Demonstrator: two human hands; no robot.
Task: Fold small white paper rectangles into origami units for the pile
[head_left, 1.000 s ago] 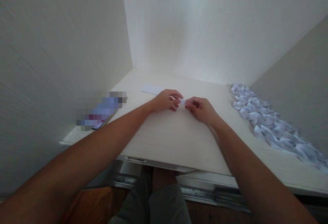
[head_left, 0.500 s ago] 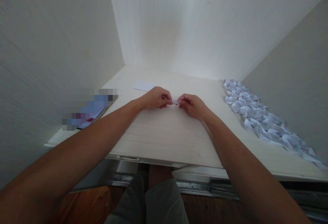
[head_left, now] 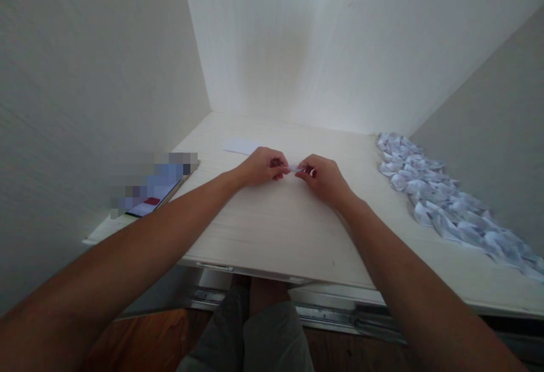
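Between my two hands is a small strip of folded white paper [head_left: 293, 168], pinched at both ends just above the white tabletop [head_left: 272, 224]. My left hand [head_left: 268, 166] has its thumb and forefinger closed on the left end. The right end sits between the thumb and fingers of my right hand [head_left: 319, 176], which are also closed. Fingertips cover much of the strip, so its folds are hard to make out. Just behind my left hand, a flat white sheet of paper [head_left: 240, 146] lies on the tabletop.
Many folded white paper pieces [head_left: 442, 190] lie in a long heap along the right wall. A flat device with a lit, partly blurred screen [head_left: 155, 190] lies by the left wall. Panels rise on three sides. Metal drawer rails [head_left: 323, 312] show below the front edge.
The view has shifted slightly, so everything sits a little further right. Both hands keep their pinch on the paper strip, and the right fingers have changed position slightly.
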